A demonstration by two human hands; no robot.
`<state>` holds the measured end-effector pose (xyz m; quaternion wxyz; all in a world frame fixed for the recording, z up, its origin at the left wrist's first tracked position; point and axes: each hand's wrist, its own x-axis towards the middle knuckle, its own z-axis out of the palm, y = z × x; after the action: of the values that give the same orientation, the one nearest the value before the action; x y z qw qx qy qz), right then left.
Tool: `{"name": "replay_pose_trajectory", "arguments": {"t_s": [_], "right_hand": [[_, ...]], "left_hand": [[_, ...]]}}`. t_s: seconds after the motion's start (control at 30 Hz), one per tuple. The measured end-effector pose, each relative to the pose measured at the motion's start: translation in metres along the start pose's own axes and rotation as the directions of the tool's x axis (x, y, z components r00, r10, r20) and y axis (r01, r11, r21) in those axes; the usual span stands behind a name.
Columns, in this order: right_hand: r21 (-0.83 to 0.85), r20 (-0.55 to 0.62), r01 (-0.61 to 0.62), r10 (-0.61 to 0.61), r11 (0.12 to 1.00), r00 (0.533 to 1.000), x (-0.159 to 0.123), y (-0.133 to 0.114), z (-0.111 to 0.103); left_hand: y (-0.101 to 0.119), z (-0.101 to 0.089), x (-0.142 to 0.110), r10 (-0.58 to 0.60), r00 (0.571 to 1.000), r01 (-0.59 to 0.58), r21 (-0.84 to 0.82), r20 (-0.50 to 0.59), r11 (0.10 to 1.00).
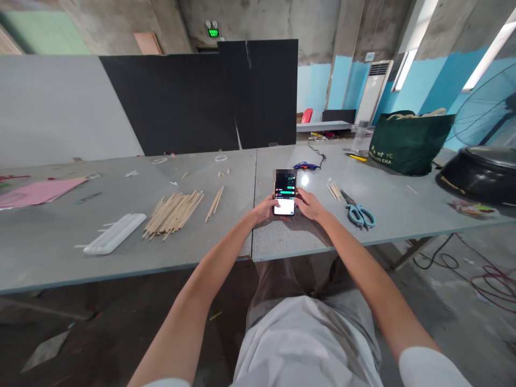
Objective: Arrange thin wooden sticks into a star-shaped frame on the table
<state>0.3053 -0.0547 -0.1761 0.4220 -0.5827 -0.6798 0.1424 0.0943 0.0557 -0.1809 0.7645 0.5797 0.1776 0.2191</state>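
A smartphone [285, 206] with a lit screen is held upright between my hands, just above the grey table. My left hand [264, 209] grips its left side, thumb over the lower screen. On the right side, my right hand [308, 205] is closed against the edge with its fingers bent. Light blue-handled scissors [360, 213] and a few short wooden sticks [334, 191] lie to the right of that hand. Left of my hands are a big pile of thin wooden sticks [174, 214] and a small group of sticks [214, 204].
A glue gun [306, 165] with a dark cord lies behind the phone. At the right stand a green bag [411, 142], a clear bottle [358, 137] and a black pot [479, 172]. A white plastic object [115, 234] and pink sheets [44, 191] lie left. Black panels [173, 102] rise behind.
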Motion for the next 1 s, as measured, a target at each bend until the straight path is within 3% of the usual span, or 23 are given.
{"name": "replay_pose_trajectory", "arguments": {"t_s": [1.0], "right_hand": [[-0.088, 0.000, 0.012, -0.012, 0.996, 1.000, 0.0011, 0.0009, -0.0009]], "left_hand": [[0.0036, 0.0007, -0.0011, -0.023, 1.000, 0.024, -0.056, 0.011, 0.998]]}}
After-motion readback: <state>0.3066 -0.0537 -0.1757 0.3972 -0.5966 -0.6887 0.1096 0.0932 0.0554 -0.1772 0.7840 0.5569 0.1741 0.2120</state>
